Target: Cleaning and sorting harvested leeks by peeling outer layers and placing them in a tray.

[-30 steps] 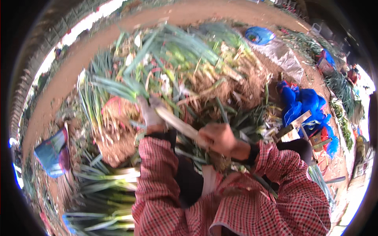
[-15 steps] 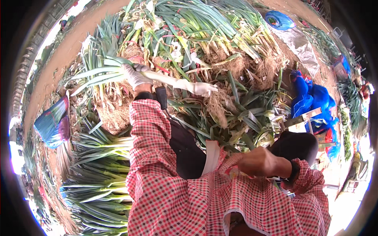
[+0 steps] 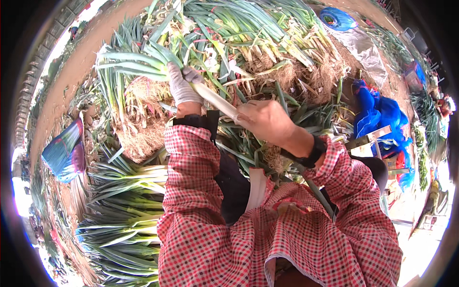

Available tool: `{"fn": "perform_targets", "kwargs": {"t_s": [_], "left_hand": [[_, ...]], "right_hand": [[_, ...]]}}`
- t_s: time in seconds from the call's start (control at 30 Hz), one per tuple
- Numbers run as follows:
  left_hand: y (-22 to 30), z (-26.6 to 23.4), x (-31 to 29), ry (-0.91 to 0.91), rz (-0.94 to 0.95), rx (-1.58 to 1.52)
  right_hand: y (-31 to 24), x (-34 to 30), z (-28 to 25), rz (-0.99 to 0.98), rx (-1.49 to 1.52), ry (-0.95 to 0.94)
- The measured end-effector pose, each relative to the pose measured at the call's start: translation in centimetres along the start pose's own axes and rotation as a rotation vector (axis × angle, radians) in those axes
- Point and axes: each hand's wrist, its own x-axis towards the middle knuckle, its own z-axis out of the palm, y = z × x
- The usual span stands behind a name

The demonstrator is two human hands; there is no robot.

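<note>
My left hand [image 3: 184,87], in a pale grey glove, is closed round the upper stalk of a leek [image 3: 215,98]. Its green leaves spread out to the left of the glove. The white stalk slants down to the right, into my right hand [image 3: 267,120]. That hand is bare, with its fingers pinched on the stalk's lower end, which they hide. Pale stringy roots [image 3: 275,158] show below the right hand; whether they belong to this leek I cannot tell. A long green leaf [image 3: 315,193] lies under my right wrist.
Heaped leeks [image 3: 239,24] with roots lie ahead, beside a root-tipped bundle [image 3: 141,136]. Cleaned leeks [image 3: 124,225] are stacked at my left. Blue netting [image 3: 382,117] lies at the right, and a blue roll [image 3: 337,19] at the far right. A coloured bag [image 3: 64,150] stands far left.
My right hand has moved from my lap up and forward onto the leek's white stalk. My left hand has shifted slightly right, and the leek now tilts more steeply.
</note>
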Motion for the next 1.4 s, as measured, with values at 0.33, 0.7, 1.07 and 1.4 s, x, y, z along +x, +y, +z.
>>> {"fn": "perform_targets", "kwargs": {"t_s": [0.33,0.7,1.07,1.4], "left_hand": [[0.5,0.1,0.4,-0.278,-0.213,-0.563],[-0.4,-0.9,0.5,-0.185,-0.299,-0.593],[2.5,-5.0,2.5,0.003,-0.062,-0.105],[2.4,-1.0,0.6,0.495,0.316,0.112]], "right_hand": [[0.1,-2.3,-4.4,-0.521,0.158,0.249],[-1.2,-5.4,-4.9,-0.368,0.207,0.229],[-4.9,-9.2,-4.4,-0.538,0.317,0.221],[-1.8,-5.2,-4.5,0.130,-0.208,0.054]]}}
